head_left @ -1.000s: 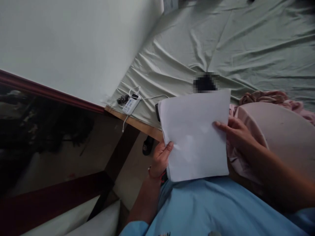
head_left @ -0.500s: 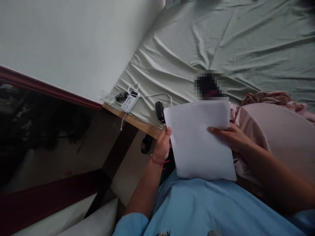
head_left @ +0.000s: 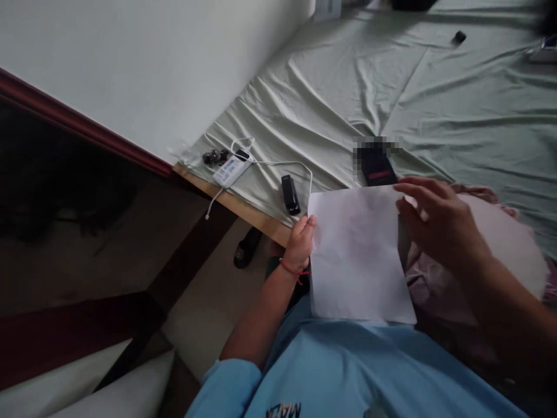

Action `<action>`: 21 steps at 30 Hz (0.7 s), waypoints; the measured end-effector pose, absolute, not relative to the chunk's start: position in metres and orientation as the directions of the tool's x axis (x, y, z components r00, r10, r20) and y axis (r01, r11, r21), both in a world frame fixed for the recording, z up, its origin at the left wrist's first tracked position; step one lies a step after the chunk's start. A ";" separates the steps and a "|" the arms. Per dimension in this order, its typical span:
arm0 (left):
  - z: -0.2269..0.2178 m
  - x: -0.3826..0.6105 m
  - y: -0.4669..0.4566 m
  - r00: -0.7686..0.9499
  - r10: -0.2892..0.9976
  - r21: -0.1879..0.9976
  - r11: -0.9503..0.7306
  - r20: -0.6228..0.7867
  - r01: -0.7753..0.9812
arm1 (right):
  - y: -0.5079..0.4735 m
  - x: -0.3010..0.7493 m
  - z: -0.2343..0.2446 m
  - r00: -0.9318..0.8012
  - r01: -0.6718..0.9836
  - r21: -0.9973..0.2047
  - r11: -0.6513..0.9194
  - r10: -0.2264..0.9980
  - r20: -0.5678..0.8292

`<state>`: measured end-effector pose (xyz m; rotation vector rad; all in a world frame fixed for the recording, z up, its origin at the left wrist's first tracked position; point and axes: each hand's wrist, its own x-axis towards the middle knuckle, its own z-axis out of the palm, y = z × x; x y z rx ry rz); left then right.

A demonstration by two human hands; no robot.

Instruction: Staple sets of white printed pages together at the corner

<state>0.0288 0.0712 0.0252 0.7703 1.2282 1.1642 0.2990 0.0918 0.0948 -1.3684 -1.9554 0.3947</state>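
A white sheet of paper (head_left: 359, 255) lies over my lap, above my light blue shirt. My left hand (head_left: 300, 242) grips the sheet's left edge near the top corner; a red thread circles that wrist. My right hand (head_left: 435, 217) hovers over the paper's right top corner, fingers spread and slightly blurred, holding nothing that I can see. A pink pillow (head_left: 509, 244) sits under my right forearm.
A pale green bedsheet (head_left: 391, 98) covers the bed ahead. On it lie a black stapler (head_left: 290, 194), a white power bank with cable (head_left: 230, 171), a dark phone (head_left: 376, 165) and small dark items. The wooden bed edge (head_left: 243, 212) and a sandal (head_left: 246, 247) are at left.
My right hand has lifted off the paper's right edge and now hovers with fingers spread. The view has shifted, showing more of the bed. My left hand keeps its grip.
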 end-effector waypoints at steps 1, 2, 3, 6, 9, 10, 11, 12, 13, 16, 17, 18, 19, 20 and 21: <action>0.026 0.029 0.070 -0.051 0.954 0.927 0.274 -0.296 -0.254 | 0.095 0.290 0.105 -0.277 0.696 -0.563 0.445 0.890 0.361; 0.027 0.029 0.069 -0.035 0.955 0.925 0.276 -0.294 -0.261 | 0.099 0.279 0.113 -0.345 0.696 -0.530 0.484 0.873 0.344; 0.028 0.029 0.068 -0.019 0.957 0.923 0.274 -0.290 -0.272 | 0.103 0.268 0.118 -0.398 0.699 -0.496 0.515 0.857 0.328; 0.031 0.028 0.065 -0.030 0.968 0.918 0.226 -0.249 -0.325 | 0.118 0.236 0.121 -0.516 0.727 -0.370 0.579 0.816 0.261; 0.029 0.025 0.060 -0.052 0.967 0.893 0.210 -0.250 -0.397 | 0.127 0.208 0.114 -0.646 0.692 -0.307 0.653 0.750 0.139; 0.027 0.023 0.059 -0.045 0.963 0.878 0.222 -0.265 -0.423 | 0.129 0.200 0.112 -0.688 0.667 -0.309 0.678 0.719 0.095; 0.025 0.021 0.057 -0.041 0.958 0.863 0.235 -0.282 -0.447 | 0.130 0.192 0.110 -0.717 0.647 -0.317 0.694 0.695 0.059; 0.022 0.019 0.056 -0.049 0.953 0.852 0.243 -0.299 -0.464 | 0.131 0.185 0.108 -0.724 0.643 -0.328 0.692 0.689 0.033; 0.019 0.017 0.055 -0.073 0.947 0.849 0.244 -0.312 -0.469 | 0.132 0.178 0.106 -0.706 0.660 -0.341 0.670 0.708 0.023; 0.012 0.011 0.053 -0.164 0.930 0.853 0.219 -0.330 -0.473 | 0.142 0.162 0.102 -0.572 0.759 -0.374 0.533 0.820 0.006; 0.011 0.010 0.053 -0.170 0.926 0.849 0.220 -0.337 -0.481 | 0.147 0.157 0.101 -0.543 0.782 -0.379 0.495 0.839 -0.025; 0.010 0.008 0.053 -0.162 0.923 0.838 0.231 -0.350 -0.495 | 0.152 0.154 0.100 -0.535 0.796 -0.377 0.474 0.842 -0.071; 0.010 0.007 0.054 -0.150 0.917 0.824 0.248 -0.369 -0.509 | 0.158 0.150 0.099 -0.541 0.802 -0.373 0.467 0.833 -0.120; 0.011 0.006 0.055 -0.142 0.909 0.812 0.268 -0.391 -0.519 | 0.163 0.147 0.098 -0.546 0.806 -0.373 0.460 0.820 -0.169; 0.012 0.005 0.057 -0.154 0.897 0.807 0.284 -0.414 -0.519 | 0.168 0.145 0.097 -0.548 0.809 -0.377 0.450 0.810 -0.210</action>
